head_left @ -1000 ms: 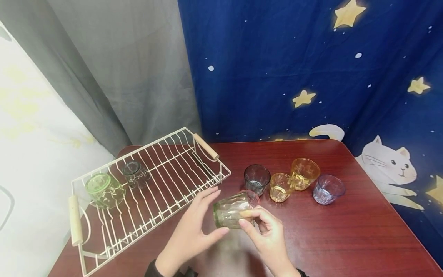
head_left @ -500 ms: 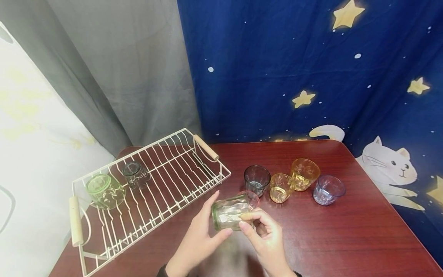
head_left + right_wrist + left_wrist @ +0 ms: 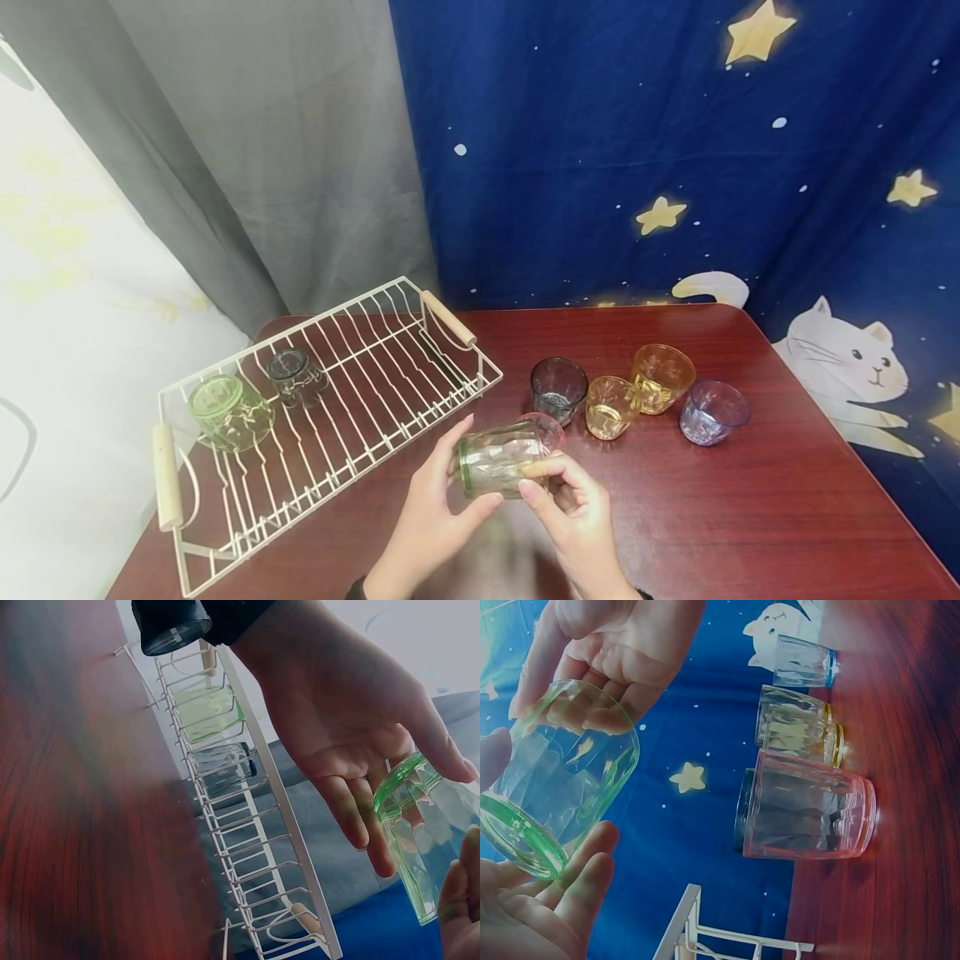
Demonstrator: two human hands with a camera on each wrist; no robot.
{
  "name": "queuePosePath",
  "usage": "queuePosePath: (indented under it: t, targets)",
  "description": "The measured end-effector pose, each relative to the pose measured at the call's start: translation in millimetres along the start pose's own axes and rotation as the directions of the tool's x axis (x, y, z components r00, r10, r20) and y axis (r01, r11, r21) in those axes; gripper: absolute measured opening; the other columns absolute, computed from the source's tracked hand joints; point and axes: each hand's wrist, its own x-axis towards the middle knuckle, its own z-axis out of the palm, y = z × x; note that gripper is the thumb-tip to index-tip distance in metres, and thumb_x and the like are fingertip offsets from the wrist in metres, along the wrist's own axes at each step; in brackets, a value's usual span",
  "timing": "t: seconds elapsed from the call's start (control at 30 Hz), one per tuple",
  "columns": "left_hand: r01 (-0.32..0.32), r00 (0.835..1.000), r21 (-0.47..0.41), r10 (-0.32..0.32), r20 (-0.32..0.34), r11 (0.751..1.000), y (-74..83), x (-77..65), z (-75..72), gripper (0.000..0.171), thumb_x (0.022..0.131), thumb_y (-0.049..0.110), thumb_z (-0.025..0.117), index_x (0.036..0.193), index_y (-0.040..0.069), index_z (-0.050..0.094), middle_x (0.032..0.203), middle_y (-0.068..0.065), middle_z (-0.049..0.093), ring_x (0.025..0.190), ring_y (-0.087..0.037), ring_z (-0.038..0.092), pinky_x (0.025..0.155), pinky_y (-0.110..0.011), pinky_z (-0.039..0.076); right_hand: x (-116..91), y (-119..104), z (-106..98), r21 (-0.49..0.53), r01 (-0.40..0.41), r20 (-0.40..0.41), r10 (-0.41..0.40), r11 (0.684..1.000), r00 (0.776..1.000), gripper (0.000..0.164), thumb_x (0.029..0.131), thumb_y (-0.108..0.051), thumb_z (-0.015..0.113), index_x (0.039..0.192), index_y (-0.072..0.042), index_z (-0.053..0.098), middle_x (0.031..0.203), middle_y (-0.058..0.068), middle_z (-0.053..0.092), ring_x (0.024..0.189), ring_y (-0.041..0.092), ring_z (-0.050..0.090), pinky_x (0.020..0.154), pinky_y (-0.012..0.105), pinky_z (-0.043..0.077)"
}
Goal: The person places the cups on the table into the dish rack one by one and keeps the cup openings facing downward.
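Note:
A clear green glass (image 3: 498, 458) is held on its side above the table, its thick green base to the left. My right hand (image 3: 585, 525) pinches it near the rim between thumb and fingers. At the base end, my left hand (image 3: 431, 504) holds it, thumb in front and fingers behind. In the right wrist view, the left thumb overlaps the glass (image 3: 431, 817) and the other fingers reach past its base. A pink-rimmed glass (image 3: 810, 810) stands upright on the table, mostly hidden behind the held glass in the head view.
A cream wire rack (image 3: 448, 318) with wooden handles occupies the left, bearing an upside-down green glass (image 3: 228, 412) and an upside-down grey glass (image 3: 296, 375). To the right stand a dark glass (image 3: 558, 392), two amber glasses (image 3: 609, 408) and a bluish-purple glass (image 3: 712, 412).
My left hand has shifted right and closed in around the green glass's base. The right hand keeps its pinch with little movement, and the glass has moved only slightly.

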Motion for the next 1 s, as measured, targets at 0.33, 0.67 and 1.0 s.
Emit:
queuePosePath:
  t: [0.33, 0.67, 1.0]
  targets:
    - [0.020, 1.000, -0.052, -0.021, -0.018, 0.998, -1.2, 1.7, -0.2, 0.074, 0.083, 0.012, 0.074, 0.146, 0.013, 0.035, 0.129, -0.015, 0.062, 0.112, -0.020, 0.067, 0.089, -0.034, 0.059, -1.3, 0.1, 1.2, 0.002, -0.008, 0.009, 0.008, 1.000, 1.000, 0.016, 0.084, 0.021, 0.056, 0.095, 0.011, 0.058, 0.097, -0.013, 0.064, 0.086, -0.003, 0.059, 0.071, 0.016, 0.052]
    - [0.076, 0.996, -0.024, -0.077, -0.054, 0.997, 1.8, 4.0, -2.8, 0.072, 0.082, 0.014, 0.076, 0.142, 0.009, 0.038, 0.130, -0.012, 0.062, 0.115, -0.021, 0.065, 0.097, -0.042, 0.055, -1.6, -3.0, 2.9, -0.014, -0.148, -0.017, 0.148, 0.989, 0.989, 0.015, 0.085, 0.018, 0.056, 0.092, 0.005, 0.058, 0.094, -0.013, 0.064, 0.087, -0.003, 0.062, 0.077, 0.014, 0.054]
    - [0.086, 0.992, 0.009, -0.084, -0.098, 0.996, 4.6, 6.7, -5.9, 0.068, 0.080, 0.013, 0.077, 0.139, 0.010, 0.042, 0.133, -0.011, 0.060, 0.123, -0.020, 0.059, 0.101, -0.043, 0.052, 0.0, 1.3, 1.7, 0.008, -0.102, 0.036, 0.101, 0.995, 0.994, 0.008, 0.087, 0.018, 0.053, 0.093, 0.012, 0.053, 0.096, -0.012, 0.064, 0.087, -0.001, 0.061, 0.076, 0.015, 0.053]
